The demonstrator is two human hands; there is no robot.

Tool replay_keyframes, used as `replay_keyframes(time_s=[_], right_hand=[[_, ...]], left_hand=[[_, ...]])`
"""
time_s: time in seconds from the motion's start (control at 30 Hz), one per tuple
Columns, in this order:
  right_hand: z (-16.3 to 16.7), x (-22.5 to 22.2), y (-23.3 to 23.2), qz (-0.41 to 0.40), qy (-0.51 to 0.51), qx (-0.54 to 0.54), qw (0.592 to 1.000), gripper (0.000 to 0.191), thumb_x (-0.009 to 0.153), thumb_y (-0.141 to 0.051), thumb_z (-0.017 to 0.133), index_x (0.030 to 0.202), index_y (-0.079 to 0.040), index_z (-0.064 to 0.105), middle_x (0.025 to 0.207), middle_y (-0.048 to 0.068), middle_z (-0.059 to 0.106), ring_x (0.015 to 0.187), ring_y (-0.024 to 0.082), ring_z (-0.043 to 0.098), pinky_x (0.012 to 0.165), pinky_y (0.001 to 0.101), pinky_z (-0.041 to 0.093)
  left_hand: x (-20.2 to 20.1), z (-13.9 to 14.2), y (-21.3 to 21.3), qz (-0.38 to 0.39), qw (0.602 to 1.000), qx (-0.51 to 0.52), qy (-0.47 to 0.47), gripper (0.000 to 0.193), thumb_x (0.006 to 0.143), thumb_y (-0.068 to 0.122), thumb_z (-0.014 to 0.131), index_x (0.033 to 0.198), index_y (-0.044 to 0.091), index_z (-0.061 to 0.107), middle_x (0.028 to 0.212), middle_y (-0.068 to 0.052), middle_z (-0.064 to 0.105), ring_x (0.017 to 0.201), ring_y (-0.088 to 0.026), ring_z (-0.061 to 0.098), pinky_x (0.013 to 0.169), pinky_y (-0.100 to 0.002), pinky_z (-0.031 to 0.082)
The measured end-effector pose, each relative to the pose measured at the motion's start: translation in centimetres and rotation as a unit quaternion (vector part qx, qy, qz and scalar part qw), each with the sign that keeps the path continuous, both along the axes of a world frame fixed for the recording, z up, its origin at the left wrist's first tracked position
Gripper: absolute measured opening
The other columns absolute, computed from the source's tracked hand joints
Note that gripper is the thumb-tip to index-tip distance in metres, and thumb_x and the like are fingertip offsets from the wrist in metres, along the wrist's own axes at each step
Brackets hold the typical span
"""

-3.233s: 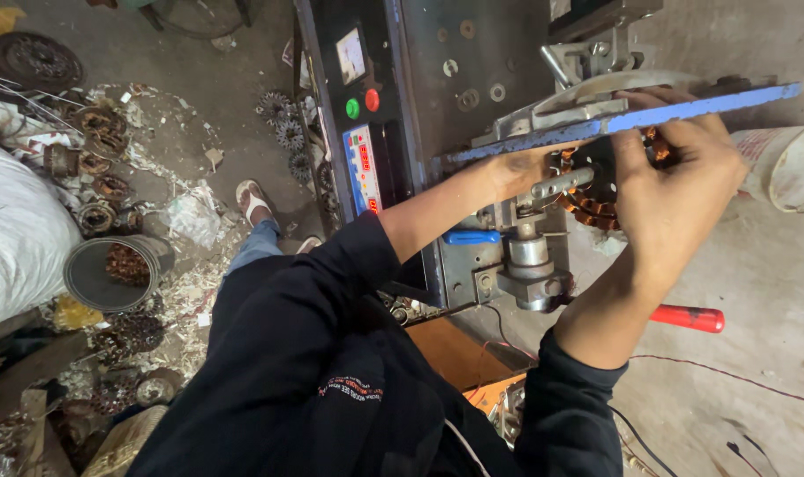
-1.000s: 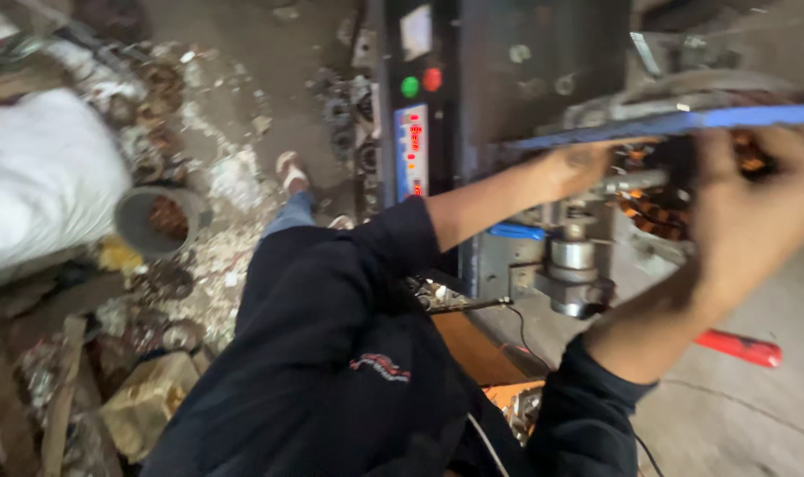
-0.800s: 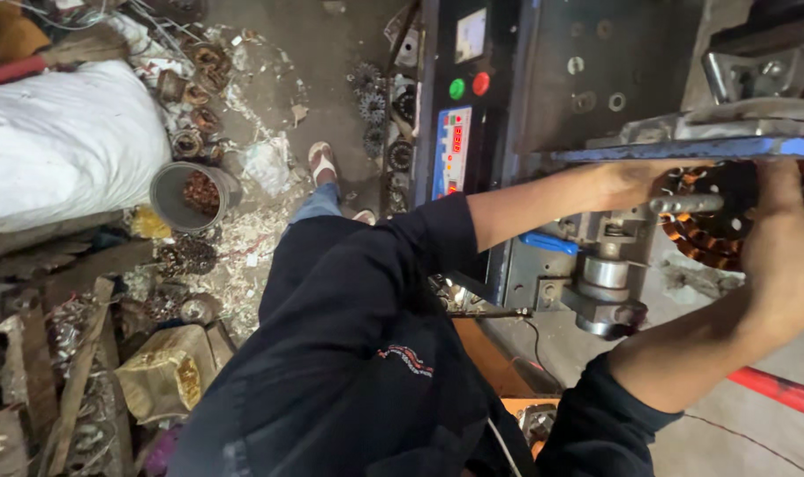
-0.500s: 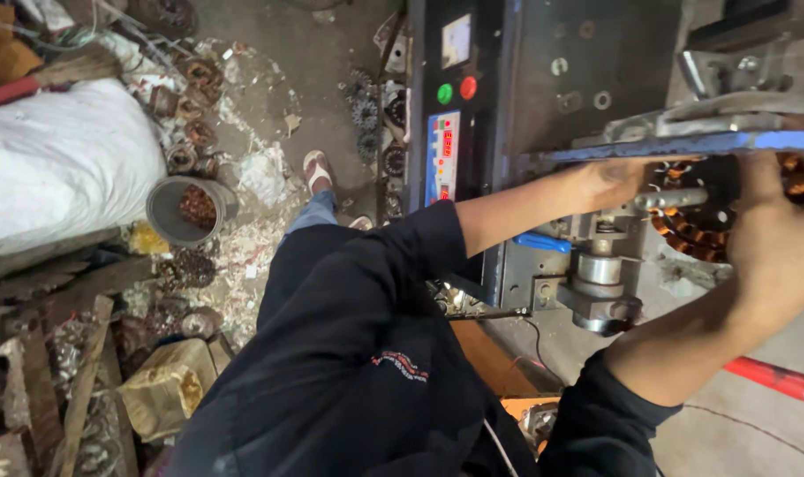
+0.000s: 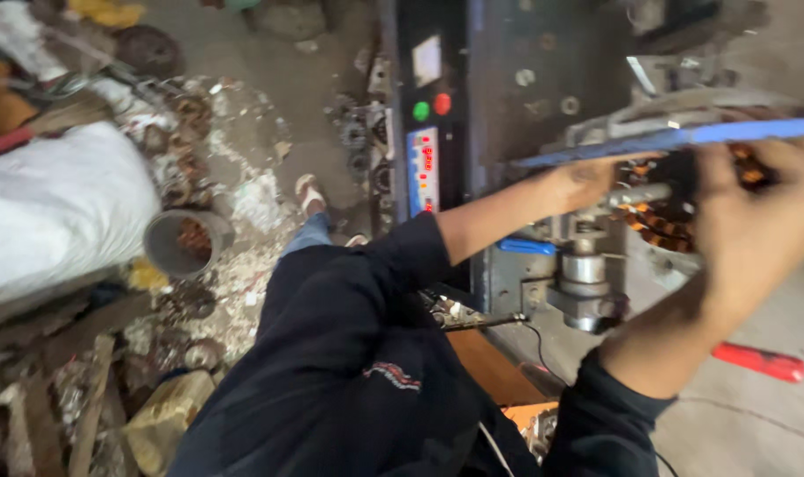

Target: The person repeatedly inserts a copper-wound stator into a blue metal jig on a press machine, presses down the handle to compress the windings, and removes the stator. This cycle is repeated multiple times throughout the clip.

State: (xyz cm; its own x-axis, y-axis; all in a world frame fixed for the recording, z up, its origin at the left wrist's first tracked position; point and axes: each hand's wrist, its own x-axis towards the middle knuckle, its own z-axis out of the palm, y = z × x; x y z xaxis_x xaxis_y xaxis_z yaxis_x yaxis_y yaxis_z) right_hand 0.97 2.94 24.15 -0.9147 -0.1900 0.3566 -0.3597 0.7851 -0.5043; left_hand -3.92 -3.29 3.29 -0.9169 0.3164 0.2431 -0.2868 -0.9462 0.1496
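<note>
A round motor stator with copper windings sits on the machine's metal spindle, under a blue bar. My left hand grips the stator's near side, its fingers partly hidden under the bar. My right hand is wrapped over the stator's far side and covers most of it. Both arms are in dark sleeves.
The grey machine has a control panel with a green and a red button. A red-handled tool lies on the bench. On the littered floor stand a white sack, a bucket of scrap and several old stators. My sandalled foot rests beside the machine.
Both hands have stayed on the stator throughout. Only the view has swung, first toward the floor and sack, then a little back toward the machine.
</note>
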Motion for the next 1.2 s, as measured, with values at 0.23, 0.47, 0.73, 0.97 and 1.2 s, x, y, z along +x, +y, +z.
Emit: replay_keyframes(time_s=[0.23,0.47,0.73,0.97,1.2], right_hand=[[1.8,0.7,-1.3,0.062,0.040,0.023,0.997,0.021,0.093,0.003,0.074,0.113,0.001,0.076,0.115,0.016,0.074,0.100,0.026,0.071,0.086,0.0313,0.053],[2.3,0.8,-2.1,0.095,0.076,0.060,0.991,0.025,0.090,0.007,0.073,0.115,0.004,0.076,0.119,0.018,0.074,0.105,0.028,0.072,0.091,0.0340,0.054],[2.6,1.0,-2.5,0.078,0.061,0.040,0.994,0.019,0.093,0.005,0.075,0.113,0.002,0.076,0.116,0.016,0.074,0.100,0.026,0.072,0.087,0.0331,0.054],[2.7,1.0,-2.6,0.042,0.042,0.036,0.998,0.023,0.091,0.001,0.076,0.113,-0.002,0.077,0.110,0.014,0.074,0.093,0.024,0.071,0.082,0.0318,0.052],[2.9,1.1,-2.7,0.078,0.070,0.057,0.993,0.023,0.092,0.005,0.075,0.115,0.001,0.077,0.112,0.017,0.074,0.097,0.027,0.071,0.084,0.0330,0.052]], left_hand=[[-1.4,-0.4,1.7,-0.077,0.985,-0.095,-0.125,0.048,0.095,0.025,0.077,0.136,0.007,0.059,0.128,-0.008,0.058,0.121,-0.025,0.053,0.103,-0.056,0.057],[0.1,-1.8,1.2,-0.008,0.999,0.040,-0.035,0.065,0.080,0.032,0.092,0.134,0.016,0.060,0.134,0.000,0.056,0.126,-0.020,0.054,0.100,-0.060,0.057],[-1.0,-0.7,1.2,-0.041,0.991,-0.079,-0.104,0.048,0.092,0.020,0.075,0.135,0.013,0.056,0.128,-0.007,0.059,0.122,-0.022,0.057,0.097,-0.056,0.059],[-0.4,-1.6,1.2,-0.035,0.998,0.002,-0.052,0.050,0.093,0.027,0.079,0.136,0.012,0.059,0.133,-0.006,0.060,0.125,-0.022,0.058,0.099,-0.051,0.058],[-1.0,-1.4,1.3,-0.079,0.982,-0.097,-0.145,0.073,0.073,0.038,0.092,0.131,0.011,0.059,0.127,-0.007,0.055,0.122,-0.026,0.052,0.099,-0.056,0.057]])
